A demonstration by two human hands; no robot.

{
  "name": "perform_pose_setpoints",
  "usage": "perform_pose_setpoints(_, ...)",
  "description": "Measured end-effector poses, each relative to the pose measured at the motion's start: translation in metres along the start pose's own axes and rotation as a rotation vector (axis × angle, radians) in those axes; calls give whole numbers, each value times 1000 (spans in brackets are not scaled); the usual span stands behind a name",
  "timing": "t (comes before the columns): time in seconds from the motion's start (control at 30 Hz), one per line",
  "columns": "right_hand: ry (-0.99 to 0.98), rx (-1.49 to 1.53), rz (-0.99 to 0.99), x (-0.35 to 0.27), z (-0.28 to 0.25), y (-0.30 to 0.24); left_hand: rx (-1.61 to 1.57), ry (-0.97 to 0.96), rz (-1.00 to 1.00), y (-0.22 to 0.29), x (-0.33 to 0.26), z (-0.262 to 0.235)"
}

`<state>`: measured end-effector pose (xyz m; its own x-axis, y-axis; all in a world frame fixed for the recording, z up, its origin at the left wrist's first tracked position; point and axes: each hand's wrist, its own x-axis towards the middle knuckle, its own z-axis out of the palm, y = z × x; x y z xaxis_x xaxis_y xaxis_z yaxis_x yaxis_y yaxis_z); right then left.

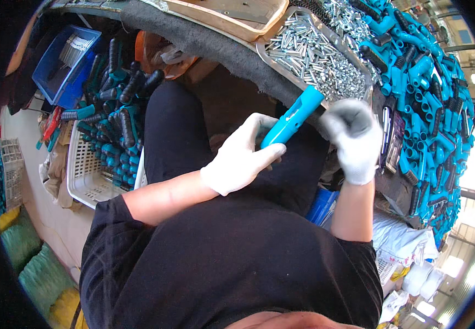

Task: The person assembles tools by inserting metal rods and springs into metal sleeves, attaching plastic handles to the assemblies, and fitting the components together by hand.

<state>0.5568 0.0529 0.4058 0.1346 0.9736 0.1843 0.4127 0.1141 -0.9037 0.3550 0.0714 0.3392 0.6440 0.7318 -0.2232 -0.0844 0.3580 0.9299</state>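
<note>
My left hand (247, 153), in a white glove with grey on the fingers, is closed round a teal tubular part (291, 119). The part slants up to the right and has a slot and small holes in its side. To the right of the tube's upper end, apart from it, is my right hand (352, 134), also gloved. Its fingers look curled, but motion smears them, and whether anything is in them cannot be made out. Just beyond it lies a metal tray (265, 52) heaped with silver pins (303, 46) and smaller metal pieces.
Teal tubes and black-gripped handles (421, 109) pile high along the bench at right. A shallow tan tray (237, 24) sits on the bench's far side. At left, a white basket (84, 178) holds similar handles, below a blue bin (64, 68). An orange container (150, 49) stands under the bench.
</note>
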Motion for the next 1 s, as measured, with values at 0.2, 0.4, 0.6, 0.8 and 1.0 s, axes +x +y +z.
perform_pose_setpoints(0.2,-5,-12,-103,-23,33,14,169,46,96,2,-2,7)
perform_pose_setpoints(0.4,68,574,214,-37,39,30,579,106,391,7,-10,3)
perform_pose_setpoints(0.6,-20,658,300,-39,34,22,117,-188,38,16,-12,-3)
perform_pose_setpoints(0.8,2,675,342,-44,37,35,789,-23,530,2,-4,-4)
perform_pose_setpoints(1.0,-55,637,337,-42,32,29,334,-168,203,10,-8,-7)
